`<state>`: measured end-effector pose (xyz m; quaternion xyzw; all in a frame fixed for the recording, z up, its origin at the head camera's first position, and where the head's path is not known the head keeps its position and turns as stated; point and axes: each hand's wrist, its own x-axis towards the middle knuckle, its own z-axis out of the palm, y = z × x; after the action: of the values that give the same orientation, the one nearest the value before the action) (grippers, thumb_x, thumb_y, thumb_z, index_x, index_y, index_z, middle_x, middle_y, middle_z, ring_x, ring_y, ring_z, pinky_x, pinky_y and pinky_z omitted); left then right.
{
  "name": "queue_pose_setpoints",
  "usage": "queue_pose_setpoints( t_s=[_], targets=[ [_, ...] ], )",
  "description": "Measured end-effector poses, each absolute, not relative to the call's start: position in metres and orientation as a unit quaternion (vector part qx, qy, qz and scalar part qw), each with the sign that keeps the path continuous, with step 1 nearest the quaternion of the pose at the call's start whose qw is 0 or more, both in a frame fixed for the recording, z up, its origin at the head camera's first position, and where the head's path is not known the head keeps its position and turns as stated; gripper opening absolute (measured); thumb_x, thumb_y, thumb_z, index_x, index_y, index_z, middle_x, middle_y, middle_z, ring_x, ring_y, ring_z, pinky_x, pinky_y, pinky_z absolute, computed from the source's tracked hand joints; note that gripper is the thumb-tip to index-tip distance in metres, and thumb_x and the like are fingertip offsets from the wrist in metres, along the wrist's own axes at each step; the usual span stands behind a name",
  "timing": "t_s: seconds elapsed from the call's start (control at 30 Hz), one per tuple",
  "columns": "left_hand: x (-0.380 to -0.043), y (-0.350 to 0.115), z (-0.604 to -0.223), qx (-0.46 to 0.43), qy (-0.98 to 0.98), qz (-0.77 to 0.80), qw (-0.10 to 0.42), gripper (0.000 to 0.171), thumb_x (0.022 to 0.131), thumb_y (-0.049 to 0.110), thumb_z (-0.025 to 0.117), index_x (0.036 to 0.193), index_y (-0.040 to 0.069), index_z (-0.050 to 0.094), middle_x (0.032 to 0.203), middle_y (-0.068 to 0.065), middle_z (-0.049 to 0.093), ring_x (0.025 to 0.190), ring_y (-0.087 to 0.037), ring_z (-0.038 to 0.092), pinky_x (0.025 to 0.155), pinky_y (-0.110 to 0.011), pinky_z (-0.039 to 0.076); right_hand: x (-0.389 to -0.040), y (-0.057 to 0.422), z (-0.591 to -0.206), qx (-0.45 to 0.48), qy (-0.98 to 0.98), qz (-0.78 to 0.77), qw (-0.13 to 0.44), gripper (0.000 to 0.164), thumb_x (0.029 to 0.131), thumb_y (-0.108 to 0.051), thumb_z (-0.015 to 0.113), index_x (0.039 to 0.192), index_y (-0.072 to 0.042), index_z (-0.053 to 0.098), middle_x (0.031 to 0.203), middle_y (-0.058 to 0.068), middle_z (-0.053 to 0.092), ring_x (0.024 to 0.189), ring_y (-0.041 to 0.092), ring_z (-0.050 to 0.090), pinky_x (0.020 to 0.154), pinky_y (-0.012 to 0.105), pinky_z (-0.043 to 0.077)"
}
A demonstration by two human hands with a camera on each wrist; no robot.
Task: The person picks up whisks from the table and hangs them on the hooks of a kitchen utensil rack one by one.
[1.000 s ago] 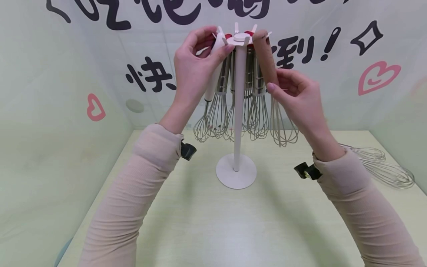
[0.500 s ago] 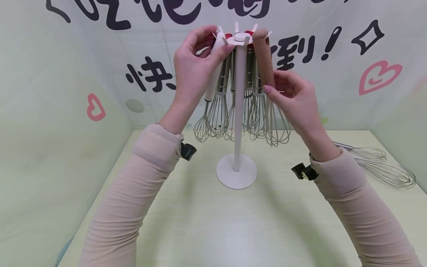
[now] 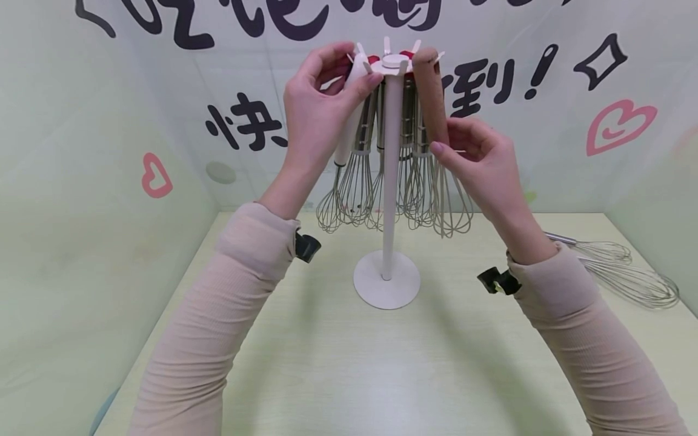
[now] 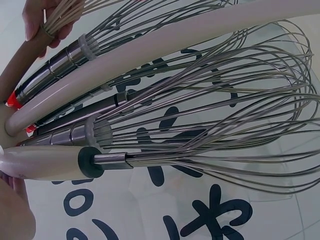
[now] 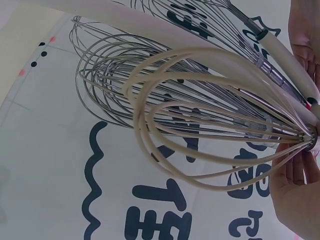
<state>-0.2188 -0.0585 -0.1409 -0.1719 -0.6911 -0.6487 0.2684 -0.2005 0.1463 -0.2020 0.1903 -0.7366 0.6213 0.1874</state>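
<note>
In the head view a white rack (image 3: 388, 181) on a round base (image 3: 386, 280) carries several hanging whisks. My left hand (image 3: 322, 97) is at its top, thumb against the hooked rim, fingers curled round the upper end of a white-handled whisk (image 3: 346, 136). A whisk with a brown wooden handle (image 3: 432, 97) hangs at the rack's right side; my right hand (image 3: 480, 154) pinches the handle's lower end. Its pale loops (image 5: 200, 170) fill the right wrist view. Between them hang steel-handled whisks (image 4: 65, 65) with red tops. The left fingertips are partly hidden behind the white handle.
Two loose whisks (image 3: 635, 281) lie on the table at the right, partly behind my right wrist. Pale table surface (image 3: 382, 363) surrounds the rack base. A printed backdrop (image 3: 245, 181) stands close behind the rack.
My right hand has shifted slightly left and down with the wooden-handled whisk, whose loops swung inward toward the other whisks. The left hand and rack have stayed put.
</note>
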Motion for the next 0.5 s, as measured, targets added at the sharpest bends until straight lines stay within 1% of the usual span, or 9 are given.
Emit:
queue_pose_setpoints(
  t_s=[0.23,0.5],
  targets=[
    [-0.2246,-0.0589,-0.1430,-0.176,-0.687,-0.652,0.268,0.051,0.077,0.007,0.078,0.123,-0.001,0.058,0.123,-0.014,0.062,0.110,-0.016,0.061,0.095,-0.013,0.052,-0.2018,0.1482,-0.2029,0.197,-0.726,0.634,0.181,0.033,0.086,-0.007,0.068,0.117,0.000,0.063,0.095,-0.008,0.066,0.088,0.006,0.063,0.077,0.009,0.055],
    [-0.2242,-0.0595,-0.1426,-0.173,-0.687,-0.654,0.266,0.050,0.077,0.007,0.078,0.123,-0.001,0.058,0.123,-0.014,0.062,0.109,-0.015,0.061,0.095,-0.013,0.052,-0.2020,0.1540,-0.2028,0.196,-0.735,0.621,0.191,0.028,0.088,-0.009,0.067,0.115,-0.003,0.065,0.096,-0.011,0.067,0.089,0.005,0.063,0.079,0.009,0.054]
  ],
)
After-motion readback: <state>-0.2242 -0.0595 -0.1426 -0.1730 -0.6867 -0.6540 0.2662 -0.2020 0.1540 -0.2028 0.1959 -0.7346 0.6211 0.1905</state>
